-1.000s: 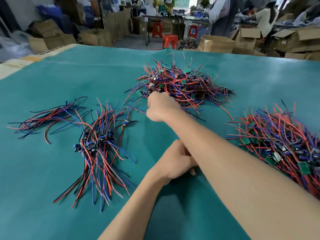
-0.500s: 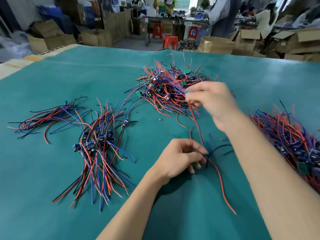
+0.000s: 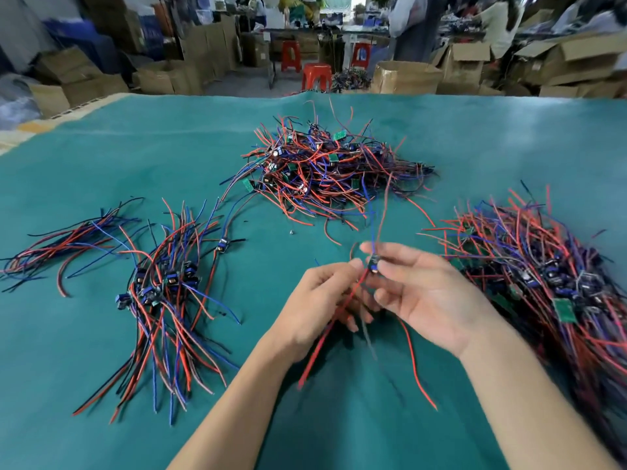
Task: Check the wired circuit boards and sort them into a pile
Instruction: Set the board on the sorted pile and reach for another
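A small wired circuit board [image 3: 373, 266] with red, blue and dark leads hangs between my hands above the green table [image 3: 101, 157]. My right hand [image 3: 431, 293] pinches the board between thumb and fingers, palm turned up. My left hand [image 3: 319, 310] holds its red and dark wires just below. A tangled heap of wired boards [image 3: 332, 171] lies beyond my hands. A large heap [image 3: 549, 276] sits at the right. A combed-out pile of boards [image 3: 166, 293] lies at the left.
A bundle of loose wires [image 3: 68, 245] lies at the far left. One single board [image 3: 222, 247] sits between the left pile and the middle heap. Cardboard boxes [image 3: 407, 78] and red stools [image 3: 316, 74] stand past the table's far edge.
My right hand pulled one board out of the middle heap and brought it back toward me. My left hand rose from the table and took its wires.
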### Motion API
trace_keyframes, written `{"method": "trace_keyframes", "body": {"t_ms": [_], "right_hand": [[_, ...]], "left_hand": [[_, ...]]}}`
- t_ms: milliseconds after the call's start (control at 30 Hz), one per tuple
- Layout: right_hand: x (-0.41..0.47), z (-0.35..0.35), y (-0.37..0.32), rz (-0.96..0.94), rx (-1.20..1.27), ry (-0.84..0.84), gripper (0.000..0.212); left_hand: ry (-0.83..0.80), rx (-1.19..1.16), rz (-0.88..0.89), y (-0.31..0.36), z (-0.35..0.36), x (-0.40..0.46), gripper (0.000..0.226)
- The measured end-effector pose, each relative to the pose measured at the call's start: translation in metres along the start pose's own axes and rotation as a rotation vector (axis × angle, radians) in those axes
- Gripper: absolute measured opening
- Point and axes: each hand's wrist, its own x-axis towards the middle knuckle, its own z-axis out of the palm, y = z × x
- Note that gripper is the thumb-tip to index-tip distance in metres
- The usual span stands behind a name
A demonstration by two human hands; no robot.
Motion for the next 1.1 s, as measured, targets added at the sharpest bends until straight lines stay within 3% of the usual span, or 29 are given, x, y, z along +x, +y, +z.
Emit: {"method": "trace_keyframes", "body": {"t_ms": [167, 367, 533, 700, 833, 967, 1100], "right_hand": [[0.005, -0.007, 0.009, -0.087, -0.233, 0.165, 0.024], [0.007, -0.008, 0.013, -0.077, -0.132, 0.187, 0.015], [0.010, -0.012, 0.017, -0.153, -0.208, 0.300, 0.007], [0.016, -0.022, 0.023, -0.421, -0.657, 0.601, 0.011], [0.021, -0.034, 0.016, -0.521, -0.721, 0.811, 0.012], [0.017, -0.050, 0.002, -0.679, -1.012, 1.014, 0.008], [0.009, -0.058, -0.006, -0.753, -1.081, 1.122, 0.006]], "left_hand": [[0.015, 0.074, 0.057, -0.004, -0.002, -0.001, 0.023], [0.030, 0.170, 0.061, -0.006, -0.004, -0.001, 0.027], [0.018, 0.234, 0.027, -0.008, -0.005, 0.000, 0.031], [0.007, 0.293, -0.002, -0.008, -0.004, 0.003, 0.035], [-0.030, 0.309, -0.006, -0.007, -0.004, 0.003, 0.035], [-0.077, 0.331, 0.009, -0.005, -0.002, 0.001, 0.035], [-0.104, 0.357, 0.009, -0.006, -0.003, 0.001, 0.035]]}}
